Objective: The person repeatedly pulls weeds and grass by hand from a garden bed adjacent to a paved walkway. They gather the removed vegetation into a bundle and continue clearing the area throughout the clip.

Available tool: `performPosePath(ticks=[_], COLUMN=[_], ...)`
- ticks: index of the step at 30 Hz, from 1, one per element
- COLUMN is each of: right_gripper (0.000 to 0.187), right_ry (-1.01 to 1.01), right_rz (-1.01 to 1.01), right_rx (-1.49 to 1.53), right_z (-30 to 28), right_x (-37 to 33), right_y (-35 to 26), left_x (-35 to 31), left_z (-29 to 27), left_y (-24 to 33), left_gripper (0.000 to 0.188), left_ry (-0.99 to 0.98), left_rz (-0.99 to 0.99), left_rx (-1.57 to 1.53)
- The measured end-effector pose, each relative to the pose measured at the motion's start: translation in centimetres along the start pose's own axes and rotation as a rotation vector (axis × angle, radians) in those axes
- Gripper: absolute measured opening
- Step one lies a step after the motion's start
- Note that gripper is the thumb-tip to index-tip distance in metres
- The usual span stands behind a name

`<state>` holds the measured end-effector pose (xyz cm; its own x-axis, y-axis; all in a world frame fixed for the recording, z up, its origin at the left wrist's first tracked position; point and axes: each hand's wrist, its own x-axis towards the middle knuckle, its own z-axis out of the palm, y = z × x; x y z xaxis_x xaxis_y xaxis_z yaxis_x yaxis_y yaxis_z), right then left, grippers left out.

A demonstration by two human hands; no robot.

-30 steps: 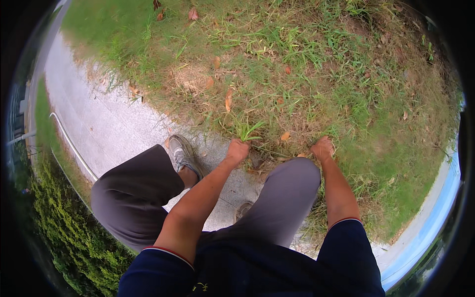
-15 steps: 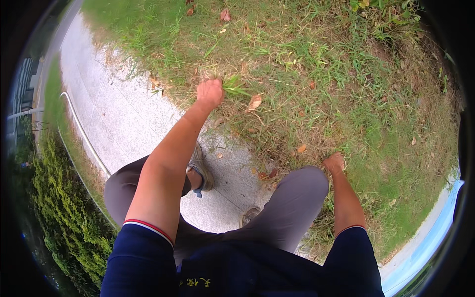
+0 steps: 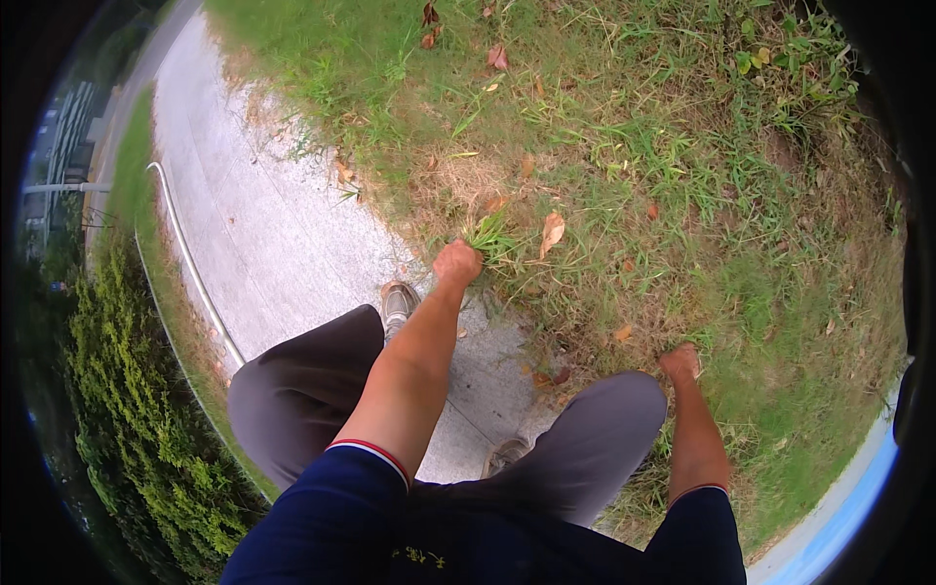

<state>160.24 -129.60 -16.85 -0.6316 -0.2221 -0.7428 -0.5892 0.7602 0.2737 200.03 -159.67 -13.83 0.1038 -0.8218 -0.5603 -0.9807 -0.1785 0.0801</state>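
Observation:
My left hand [image 3: 457, 262] is closed round a tuft of green grass [image 3: 495, 236], whose blades stick out past the fist toward the lawn. It is low over the lawn's edge, where the grass meets the pale path. A dry curled leaf [image 3: 553, 234] lies to the right of the tuft. My right hand [image 3: 681, 362] is down in the grass beside my right knee [image 3: 624, 405], its fingers curled in. Whatever those fingers hold, if anything, is hidden from view.
A speckled stone path [image 3: 283, 229] runs up the left, with a white curved rail [image 3: 190, 263] along it and a hedge [image 3: 146, 409] beyond. My shoe [image 3: 399, 300] stands on the path. Fallen brown leaves [image 3: 497, 57] dot the lawn. A leafy plant [image 3: 770, 63] grows at the upper right.
My left hand has drawn nearer to my body with the grass tuft still in it. My right hand stays low by my knee. The whole view has shifted a little.

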Motion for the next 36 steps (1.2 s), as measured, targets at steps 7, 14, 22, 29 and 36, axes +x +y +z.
performPosePath(ticks=[7,14,22,29,36], right_gripper=[0.095,0.086,0.056,0.057,0.074], right_ry=[0.012,0.131,0.171,0.158,0.115], right_rz=[0.035,-0.011,-0.078,-0.067,-0.029], right_rx=[0.001,0.06,0.067,0.076,0.041], right_z=[0.4,0.7,0.6,0.1,0.6], right_x=[-0.1,0.3,-1.2,-1.6,-0.9], right_y=[0.6,1.1,1.2,1.2,0.5], left_x=[-9.5,-15.4,6.0,8.7,0.1], left_z=[5.0,-1.0,-7.2,-3.6,0.7], left_y=[2.4,14.7,4.8,-2.0,1.9], left_gripper=[0.027,0.025,0.029,0.037,0.026], left_ry=[0.142,0.052,0.311,0.063,0.279], left_rz=[0.066,0.483,0.404,-0.114,0.195], left_rx=[-0.413,-0.571,0.333,0.08,-0.628])
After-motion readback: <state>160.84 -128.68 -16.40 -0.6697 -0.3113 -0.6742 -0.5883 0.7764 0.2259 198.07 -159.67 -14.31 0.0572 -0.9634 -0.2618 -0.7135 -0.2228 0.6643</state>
